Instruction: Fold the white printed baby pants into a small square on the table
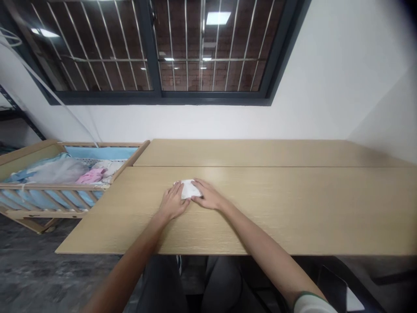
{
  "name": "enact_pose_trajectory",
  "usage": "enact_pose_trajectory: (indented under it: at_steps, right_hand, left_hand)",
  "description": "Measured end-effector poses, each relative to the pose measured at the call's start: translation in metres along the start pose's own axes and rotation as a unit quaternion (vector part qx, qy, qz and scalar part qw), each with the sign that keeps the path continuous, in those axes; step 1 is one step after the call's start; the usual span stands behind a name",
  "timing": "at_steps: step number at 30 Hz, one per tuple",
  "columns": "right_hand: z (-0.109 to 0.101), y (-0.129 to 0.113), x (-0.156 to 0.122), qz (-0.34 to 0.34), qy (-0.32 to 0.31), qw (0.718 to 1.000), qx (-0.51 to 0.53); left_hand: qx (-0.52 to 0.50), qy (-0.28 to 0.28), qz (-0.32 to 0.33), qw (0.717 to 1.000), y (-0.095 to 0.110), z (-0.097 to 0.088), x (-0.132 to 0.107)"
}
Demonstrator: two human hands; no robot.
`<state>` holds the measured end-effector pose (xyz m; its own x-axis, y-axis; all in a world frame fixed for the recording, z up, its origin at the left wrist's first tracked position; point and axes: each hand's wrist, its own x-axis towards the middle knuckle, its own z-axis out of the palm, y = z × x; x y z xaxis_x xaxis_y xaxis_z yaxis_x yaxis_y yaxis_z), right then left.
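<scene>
A small white thing [190,190], soft-looking like a folded tissue or a little packet, lies on the pale wooden table [293,204]. My left hand [174,201] grips its left side, fingers over the edge and thumb at the near side. From the right, my right hand [207,194] holds the opposite side, with its thumb at the near corner and fingers along the far corner. Both hands rest low over the tabletop, and the two thumbs nearly meet. The fingers cover the ends of the white thing.
On the left, a wooden crib [58,187] with blue lining holds bedding and a pink cloth [91,175]. A barred window [156,52] is in the wall behind. My legs [224,282] are under the table's front edge. A seam runs across the tabletop's far part.
</scene>
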<state>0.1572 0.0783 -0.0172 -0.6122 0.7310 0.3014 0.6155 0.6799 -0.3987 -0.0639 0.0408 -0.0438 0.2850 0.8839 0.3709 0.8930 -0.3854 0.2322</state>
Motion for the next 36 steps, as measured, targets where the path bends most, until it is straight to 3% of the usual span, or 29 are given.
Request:
enact_pose_trajectory:
  at_steps: [5, 8, 13, 16, 20, 24, 26, 28, 31, 36]
  right_hand:
    - [0.002, 0.014, 0.005, -0.028, -0.005, 0.999, 0.044]
    - [0.001, 0.015, 0.005, -0.045, 0.038, 0.996, 0.073]
    - [0.003, 0.008, 0.003, 0.015, 0.114, 0.983, 0.143]
    - [0.006, 0.002, 0.004, 0.078, 0.136, 0.952, 0.263]
    - [0.005, -0.012, 0.011, 0.108, 0.15, 0.901, 0.391]
    - [-0.017, -0.021, 0.027, 0.142, 0.171, 0.879, 0.421]
    - [-0.033, -0.018, 0.038, 0.165, 0.13, 0.89, 0.404]
    - [-0.045, -0.01, 0.05, 0.192, 0.043, 0.913, 0.358]
    - [-0.047, 0.008, 0.066, 0.239, -0.052, 0.938, 0.245]
    - [-0.024, 0.03, 0.076, 0.262, 0.008, 0.951, 0.165]
  left_hand:
    - [-0.019, 0.012, -0.005, 1.0, 0.0, 0.001, -0.001]
    - [-0.034, 0.029, -0.006, 0.999, -0.002, -0.002, 0.0]
    - [-0.068, 0.066, 0.0, 0.995, -0.003, -0.008, 0.003]
    - [-0.095, 0.096, -0.006, 0.991, -0.002, -0.011, 0.004]
    - [-0.14, 0.14, -0.026, 0.98, 0.001, -0.017, 0.005]
    - [-0.199, 0.145, -0.049, 0.968, 0.005, -0.02, 0.005]
    - [-0.225, 0.124, -0.061, 0.964, 0.006, -0.019, 0.005]
    - [-0.241, 0.089, -0.066, 0.964, 0.006, -0.018, 0.004]
    - [-0.234, 0.03, -0.057, 0.97, 0.006, -0.015, 0.002]
    - [-0.172, -0.005, -0.046, 0.984, 0.004, -0.012, 0.002]
